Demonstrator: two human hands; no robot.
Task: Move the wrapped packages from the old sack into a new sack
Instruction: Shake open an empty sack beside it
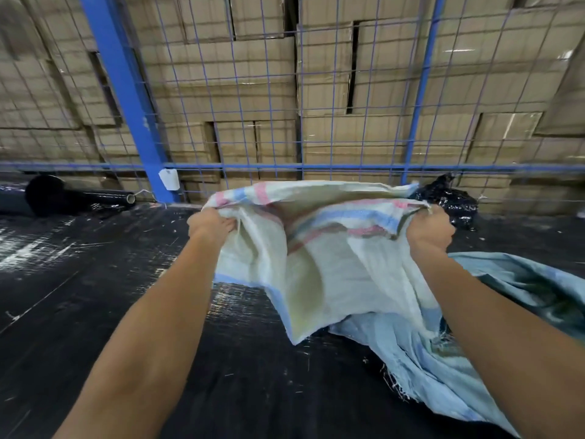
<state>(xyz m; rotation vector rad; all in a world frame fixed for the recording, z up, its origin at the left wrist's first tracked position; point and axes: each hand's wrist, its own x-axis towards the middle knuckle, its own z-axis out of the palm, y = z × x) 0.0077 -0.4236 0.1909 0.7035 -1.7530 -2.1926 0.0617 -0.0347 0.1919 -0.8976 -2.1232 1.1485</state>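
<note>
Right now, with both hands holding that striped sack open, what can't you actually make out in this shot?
Head view only:
- Inside of the white striped sack: its own folds hide whether anything is in it.
- Blue sack: partly under the white sack and right forearm, cut off by the right edge; contents unseen.
- Black wrapped package: mostly behind the right hand.
- Left hand: fingers buried in the fabric.
- White tag on the blue post: too small to read.

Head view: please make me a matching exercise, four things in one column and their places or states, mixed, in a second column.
Things:
1. white sack
2. blue sack
3. black film roll
4. black package

Places or states:
A. lies crumpled at lower right
B. far right, by the fence
C. held open by both hands
D. far left, by the fence

Pairs: 1-C, 2-A, 3-D, 4-B
</note>
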